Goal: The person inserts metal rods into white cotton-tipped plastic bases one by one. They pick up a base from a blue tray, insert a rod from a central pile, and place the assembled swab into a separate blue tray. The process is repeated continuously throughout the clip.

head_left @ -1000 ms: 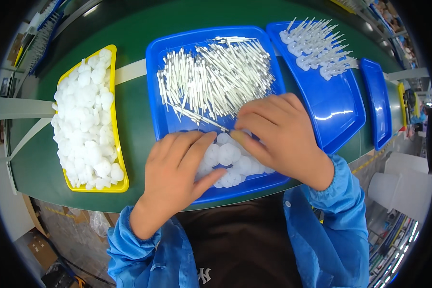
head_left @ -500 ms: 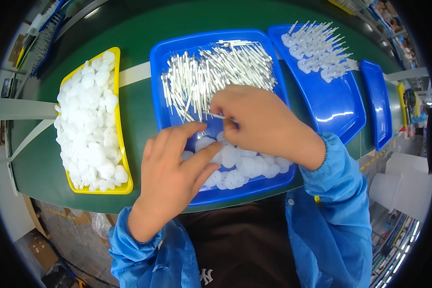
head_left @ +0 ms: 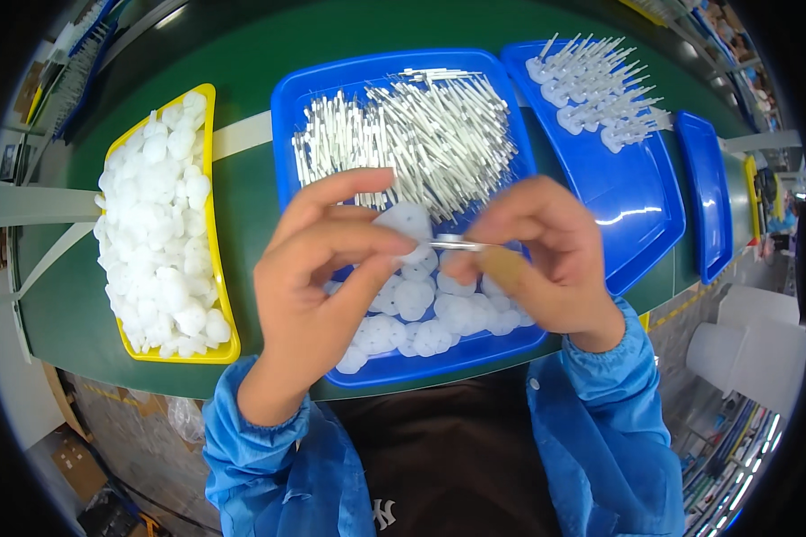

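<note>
Above the middle blue tray (head_left: 282, 116), my left hand (head_left: 309, 268) pinches a translucent white plastic piece (head_left: 407, 220) between thumb and fingers. My right hand (head_left: 555, 259), slightly blurred, closes on a thin white and metallic rod (head_left: 461, 244). The rod lies roughly level, its left end at the plastic piece's edge; whether it has entered the piece cannot be made out. Behind my hands, a heap of similar rods (head_left: 403, 134) fills the tray's far part. Loose rounded plastic pieces (head_left: 464, 313) lie in its near part, partly hidden by my hands.
At the left a yellow tray (head_left: 230, 331) is piled with white plastic pieces (head_left: 157, 242). On the right, another blue tray (head_left: 631, 210) bears rows of plastic pieces with upright rods (head_left: 591, 94). A narrow blue tray (head_left: 703, 201) stands beyond it on the green table (head_left: 242, 188).
My right hand has moved right and turned, with the rod now showing between my hands. My left hand has risen slightly and now holds up a plastic piece.
</note>
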Tool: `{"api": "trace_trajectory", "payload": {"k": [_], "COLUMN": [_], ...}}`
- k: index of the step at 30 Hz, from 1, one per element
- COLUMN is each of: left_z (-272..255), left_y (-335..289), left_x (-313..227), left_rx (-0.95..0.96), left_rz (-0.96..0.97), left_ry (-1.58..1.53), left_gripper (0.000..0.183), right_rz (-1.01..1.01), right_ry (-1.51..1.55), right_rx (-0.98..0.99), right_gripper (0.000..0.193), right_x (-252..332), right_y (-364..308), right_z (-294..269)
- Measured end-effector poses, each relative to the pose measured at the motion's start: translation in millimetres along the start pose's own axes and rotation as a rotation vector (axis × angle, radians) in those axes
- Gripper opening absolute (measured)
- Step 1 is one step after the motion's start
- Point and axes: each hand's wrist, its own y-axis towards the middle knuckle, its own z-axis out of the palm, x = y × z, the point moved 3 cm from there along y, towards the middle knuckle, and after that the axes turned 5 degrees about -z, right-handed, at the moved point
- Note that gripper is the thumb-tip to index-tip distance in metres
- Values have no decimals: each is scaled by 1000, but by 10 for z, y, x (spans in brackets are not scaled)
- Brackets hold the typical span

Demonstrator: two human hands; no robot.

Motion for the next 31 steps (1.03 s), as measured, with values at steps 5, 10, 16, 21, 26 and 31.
{"api": "trace_trajectory", "payload": {"k": [5,10,16,21,26,31], "left_z": [184,208,136,124,130,85], "left_y": [130,134,92,120,111,79], "left_x": [49,97,144,97,104,207], "left_rx": [-20,15,-52,-80,-137,-98], "left_rz": [-206,-286,-356,-306,-219,-110], "left_ry": [-586,-570,-524,-387,-208,-39], "left_gripper": [34,51,51,50,50,58], "right_rz": [-270,-278,-407,-419,-402,-428], "right_ry": [-532,-579,-843,-863,-865,-901], "right_rx": [35,-18,-3,-29,-15,-8], "right_gripper": [20,19,29,32,33,34], "right_x": [-59,-82,-87,-130,-111,-105], "right_y": [230,205,205,169,158,149], "right_z": [81,82,75,62,51,65]}}
